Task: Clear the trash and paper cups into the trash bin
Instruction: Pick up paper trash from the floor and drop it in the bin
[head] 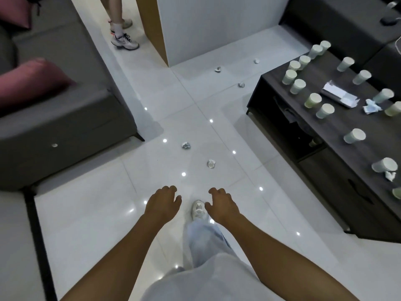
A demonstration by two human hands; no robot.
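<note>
Several pale paper cups (pixel 324 110) stand upside down on the dark low table (pixel 338 127) at the right, among torn paper scraps (pixel 371 107). Crumpled paper balls lie on the white tile floor: one (pixel 211 163) just ahead of my hands, another (pixel 186 145) a bit farther, and three more (pixel 217 69) near the white partition. My left hand (pixel 163 203) and my right hand (pixel 221 205) hang out in front of me above the floor, fingers loosely curled, holding nothing. No trash bin is in view.
A grey sofa (pixel 71 118) with pink cushions (pixel 30 80) fills the left side. Another person's legs and sneakers (pixel 124 41) stand at the top by a white partition (pixel 208 25). My own foot (pixel 198 209) steps forward between my hands.
</note>
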